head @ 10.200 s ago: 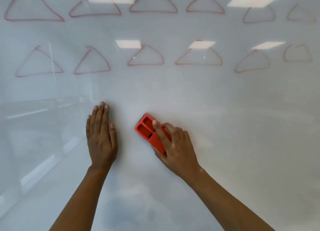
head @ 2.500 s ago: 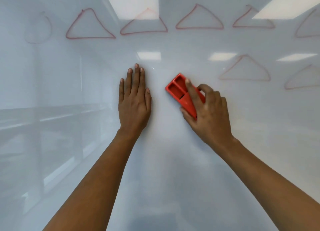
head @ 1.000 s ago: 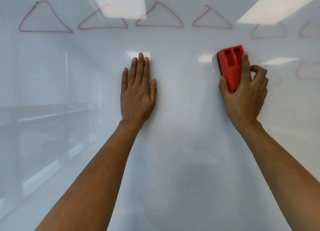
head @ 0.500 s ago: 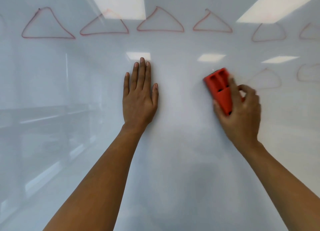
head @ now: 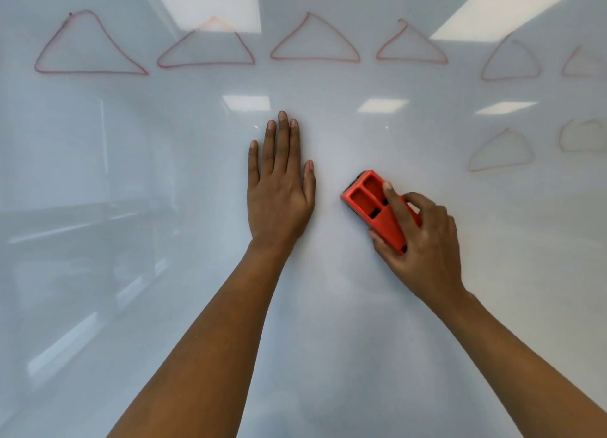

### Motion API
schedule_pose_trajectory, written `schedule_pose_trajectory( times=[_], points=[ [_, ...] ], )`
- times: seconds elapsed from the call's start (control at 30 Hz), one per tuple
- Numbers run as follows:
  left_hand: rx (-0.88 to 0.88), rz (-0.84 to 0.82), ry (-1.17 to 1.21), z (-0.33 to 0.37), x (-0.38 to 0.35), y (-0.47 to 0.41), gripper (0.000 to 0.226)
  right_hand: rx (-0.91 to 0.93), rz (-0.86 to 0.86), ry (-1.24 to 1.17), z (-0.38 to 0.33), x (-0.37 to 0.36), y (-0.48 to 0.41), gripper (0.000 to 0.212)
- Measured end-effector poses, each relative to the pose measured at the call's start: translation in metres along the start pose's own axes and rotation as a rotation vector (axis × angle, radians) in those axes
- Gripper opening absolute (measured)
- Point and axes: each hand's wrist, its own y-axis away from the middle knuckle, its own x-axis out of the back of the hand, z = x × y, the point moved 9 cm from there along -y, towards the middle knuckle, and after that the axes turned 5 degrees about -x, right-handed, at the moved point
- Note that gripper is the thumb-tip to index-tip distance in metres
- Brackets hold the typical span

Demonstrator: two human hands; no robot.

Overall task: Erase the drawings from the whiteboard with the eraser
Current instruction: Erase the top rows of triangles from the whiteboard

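Observation:
The whiteboard (head: 131, 273) fills the view. My right hand (head: 423, 243) grips the red eraser (head: 371, 204) and presses it flat on the board, tilted up to the left. My left hand (head: 279, 188) lies flat on the board with fingers straight, just left of the eraser. A row of several red triangle drawings (head: 315, 41) runs across the top. Two fainter triangles (head: 501, 151) sit in a lower row at the right, above and right of the eraser. The board around both hands bears no marks.
Ceiling lights (head: 207, 4) and dim room shapes reflect in the glossy board surface, mostly on the left side.
My right hand has swept the eraser down and to the left, from near the faint triangle toward my left hand. Since ten seconds ago most of the second row of triangles is gone.

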Motion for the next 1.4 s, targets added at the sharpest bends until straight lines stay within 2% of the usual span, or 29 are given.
schedule_pose_trajectory(
  times=[0.07, 0.23, 0.3, 0.37, 0.5, 0.57, 0.6, 0.67, 0.8, 0.9, 0.97, 1.0, 1.13, 1.23, 1.3, 1.4],
  points=[
    [0.002, -0.008, -0.003, 0.0, -0.001, 0.0, 0.056, -0.099, 0.036, -0.026, 0.03, 0.009, 0.001, 0.066],
    [0.002, -0.008, -0.011, 0.001, -0.003, 0.001, 0.056, -0.635, 0.216, -0.087, 0.112, 0.031, -0.026, 0.068],
    [0.005, -0.01, -0.017, 0.0, -0.002, 0.0, 0.056, -0.707, 0.247, -0.088, 0.11, 0.028, -0.037, 0.069],
    [0.008, -0.02, -0.02, 0.0, -0.002, 0.0, 0.056, -0.616, 0.238, -0.063, 0.089, 0.024, -0.041, 0.068],
    [0.011, -0.033, -0.03, 0.0, -0.002, 0.0, 0.057, -0.147, 0.1, -0.038, 0.036, 0.011, -0.013, 0.066],
    [0.016, -0.036, -0.033, 0.001, -0.002, 0.0, 0.057, 0.024, 0.034, -0.021, 0.04, 0.008, 0.006, 0.065],
    [0.017, -0.042, -0.037, 0.001, -0.002, 0.0, 0.057, 0.049, 0.023, -0.018, 0.052, 0.01, 0.013, 0.064],
    [0.02, -0.049, -0.037, 0.002, -0.002, -0.001, 0.057, -0.049, 0.052, -0.016, 0.095, 0.02, 0.017, 0.064],
    [0.027, -0.062, -0.047, 0.0, -0.002, -0.001, 0.058, -0.572, 0.218, -0.063, 0.192, 0.047, -0.004, 0.067],
    [0.03, -0.059, -0.049, 0.0, -0.002, -0.001, 0.058, -0.788, 0.284, -0.118, 0.211, 0.05, -0.031, 0.07],
    [0.03, -0.054, -0.05, 0.0, -0.001, -0.001, 0.058, -0.774, 0.281, -0.106, 0.193, 0.044, -0.047, 0.07],
    [0.031, -0.055, -0.051, 0.0, -0.001, -0.001, 0.058, -0.702, 0.262, -0.088, 0.174, 0.04, -0.051, 0.07],
    [0.031, -0.055, -0.042, 0.001, 0.0, -0.001, 0.058, -0.24, 0.154, -0.055, 0.09, 0.022, -0.033, 0.066],
    [0.031, -0.054, -0.038, 0.0, 0.0, -0.001, 0.058, -0.012, 0.074, -0.035, 0.082, 0.017, -0.019, 0.066],
    [0.032, -0.054, -0.039, -0.001, 0.001, -0.001, 0.058, -0.059, 0.084, -0.02, 0.11, 0.023, -0.019, 0.066],
    [0.03, -0.051, -0.035, 0.0, 0.0, -0.001, 0.058, -0.313, 0.148, -0.008, 0.176, 0.042, -0.027, 0.066]
  ],
)
